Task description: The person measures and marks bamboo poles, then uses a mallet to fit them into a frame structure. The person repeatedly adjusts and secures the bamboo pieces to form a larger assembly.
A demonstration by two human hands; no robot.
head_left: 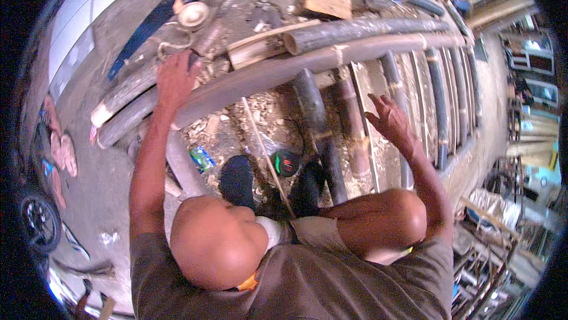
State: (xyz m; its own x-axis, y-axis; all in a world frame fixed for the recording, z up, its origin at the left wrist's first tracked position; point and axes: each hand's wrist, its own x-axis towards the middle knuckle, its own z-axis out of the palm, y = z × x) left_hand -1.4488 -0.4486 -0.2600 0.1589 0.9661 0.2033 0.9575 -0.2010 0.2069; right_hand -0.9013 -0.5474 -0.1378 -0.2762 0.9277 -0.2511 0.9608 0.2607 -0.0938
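Beside the near bamboo rail, my left hand (176, 77) reaches across the ends of the poles at the left. A small dark object (193, 58) shows between its thumb and fingers, and its kind is hidden. My right hand (390, 117) is raised over the slats on the right, fingers spread and nothing in it. Below both hands lies a ladder-like bamboo frame: a long brown rail (266, 76) with dark round crosspieces (312, 101) and thin pale strips between them. Ties bind the rail in places. A thin stick (260, 139) leans between my feet.
Beyond the rail lie a grey bamboo pole (367, 29), a split bamboo piece (257, 50) and a wood block (327, 2). A handsaw (148, 30) rests at the far left near a round pale object (193, 15). Wood shavings (216, 127) litter the ground. A wheel (40, 222) stands left.
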